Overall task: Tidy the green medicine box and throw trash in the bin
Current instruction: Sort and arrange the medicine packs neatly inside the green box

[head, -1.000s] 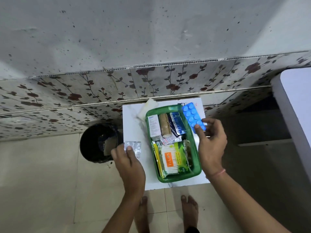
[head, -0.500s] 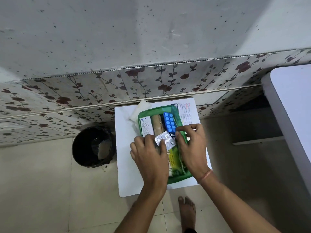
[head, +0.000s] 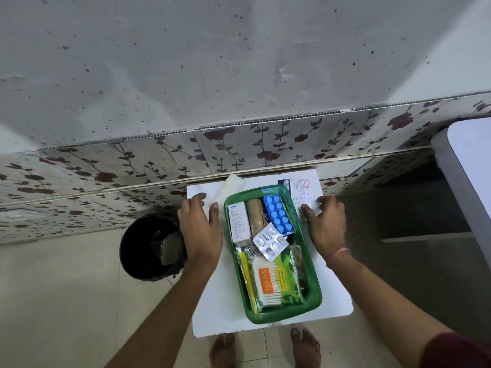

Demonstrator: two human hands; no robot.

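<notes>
The green medicine box sits on a small white table. Inside lie a white carton, a brown bandage roll, a blue pill strip, a silver blister strip and a cotton swab pack. My left hand rests left of the box with its fingers on a crumpled white paper. On the other side, my right hand has its fingers spread on a printed leaflet. Neither hand grips anything. The black bin stands on the floor left of the table.
A flower-patterned wall panel runs behind the table. A white tabletop edge juts in at the right, with a dark low shelf under it. My bare feet show on the tiled floor below the table.
Both hands left the box and moved apart to its sides. The blue pill strip and the silver blister strip now lie inside the box, let go.
</notes>
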